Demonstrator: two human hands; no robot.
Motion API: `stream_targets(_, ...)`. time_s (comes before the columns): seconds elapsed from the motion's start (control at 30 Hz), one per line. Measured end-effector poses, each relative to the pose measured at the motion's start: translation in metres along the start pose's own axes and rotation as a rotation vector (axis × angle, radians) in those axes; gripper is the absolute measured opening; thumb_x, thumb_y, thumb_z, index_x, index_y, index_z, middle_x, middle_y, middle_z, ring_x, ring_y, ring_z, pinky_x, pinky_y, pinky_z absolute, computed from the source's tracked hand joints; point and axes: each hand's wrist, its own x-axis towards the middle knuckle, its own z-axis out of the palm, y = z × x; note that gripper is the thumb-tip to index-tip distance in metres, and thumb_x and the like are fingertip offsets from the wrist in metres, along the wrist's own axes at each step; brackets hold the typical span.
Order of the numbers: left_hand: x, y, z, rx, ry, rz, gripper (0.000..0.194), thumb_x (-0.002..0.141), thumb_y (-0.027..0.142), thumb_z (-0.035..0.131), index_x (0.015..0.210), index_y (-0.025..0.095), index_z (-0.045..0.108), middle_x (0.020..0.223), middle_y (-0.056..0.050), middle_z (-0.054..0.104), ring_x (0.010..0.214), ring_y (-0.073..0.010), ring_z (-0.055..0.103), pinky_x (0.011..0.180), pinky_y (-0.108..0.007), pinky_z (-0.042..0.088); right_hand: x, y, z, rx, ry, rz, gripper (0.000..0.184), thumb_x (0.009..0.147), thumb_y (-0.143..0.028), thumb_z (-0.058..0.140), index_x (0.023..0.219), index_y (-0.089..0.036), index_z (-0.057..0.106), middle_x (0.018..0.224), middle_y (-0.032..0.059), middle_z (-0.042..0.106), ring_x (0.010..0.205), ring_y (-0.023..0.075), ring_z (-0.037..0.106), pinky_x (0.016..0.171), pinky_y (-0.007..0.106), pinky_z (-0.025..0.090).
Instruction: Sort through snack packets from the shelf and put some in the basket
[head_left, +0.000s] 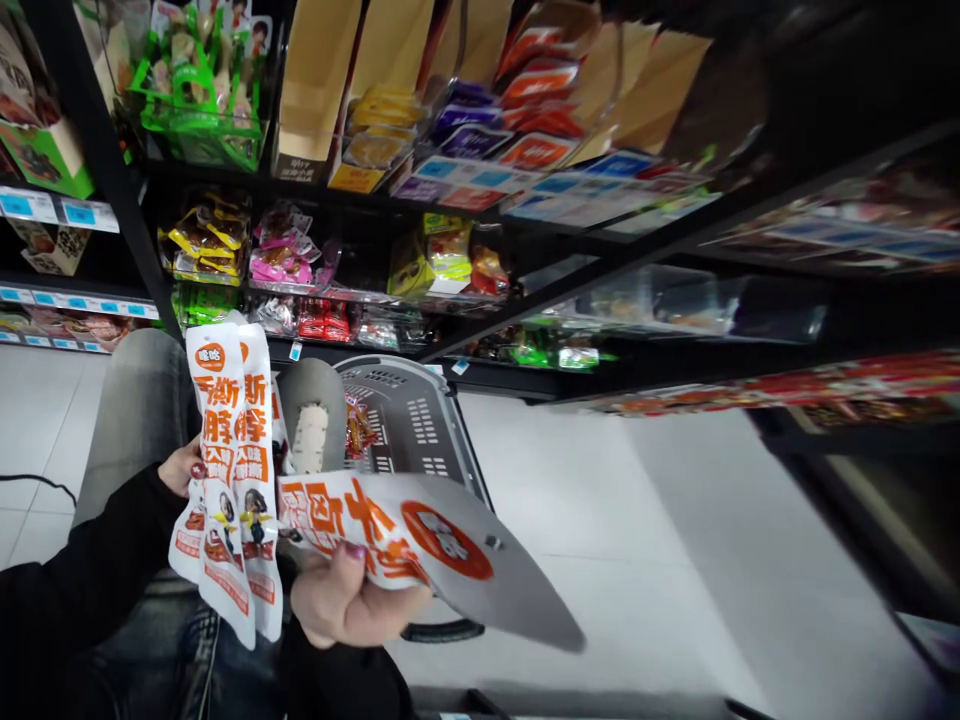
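My left hand is closed around several white snack packets with orange lettering, held upright in front of my knees. Most of its fingers are hidden behind them. In my right hand, another white snack packet is pinched under the thumb. It lies nearly flat and points to the right, its near end close to the bunch in my left hand. Beyond my hands, on the floor, stands a grey shopping basket with a few red-wrapped snacks in it.
Black shelves hold snack packets in clear bins and cardboard boxes. Green packets hang over a bin at upper left. White floor tiles extend to the right of the basket. My bent knees are close to the lower shelf.
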Motion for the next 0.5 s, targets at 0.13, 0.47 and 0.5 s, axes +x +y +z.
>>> stream_targets(0.13,-0.003,0.001,-0.007,-0.027,0.014,0.033,0.051,0.04,0.016,0.078,0.09,0.016,0.072,0.083,-0.005,0.075,0.075,-0.0256,0.068,0.072,-0.034,0.054,0.016,-0.025,0.005,0.082,0.31,-0.188,0.049,0.085,-0.02,0.045,0.131,-0.037,0.04,0.117,0.0065,0.06,0.102,0.0333,0.06,0.073,0.052,0.051)
stream_targets(0.47,-0.006,0.007,-0.016,-0.141,-0.043,0.1,0.037,0.069,0.039,0.069,0.095,0.013,0.064,0.093,-0.009,0.069,0.086,-0.0251,0.065,0.075,-0.04,0.052,0.096,-0.001,-0.031,0.688,-0.354,0.643,0.011,0.088,-0.03,0.046,0.085,-0.022,0.053,0.052,-0.0102,0.032,0.029,0.0037,0.016,0.025,0.016,0.019)
stream_targets(0.5,-0.006,0.008,-0.014,-0.151,-0.049,0.103,0.035,0.076,0.039,0.063,0.099,0.014,0.062,0.098,-0.008,0.067,0.087,-0.0223,0.064,0.076,-0.04,0.052,0.098,0.007,-0.027,0.789,-0.4,0.692,0.011,0.089,-0.029,0.044,0.085,-0.021,0.051,0.051,-0.0125,0.024,0.029,0.0031,0.005,0.023,0.016,0.011)
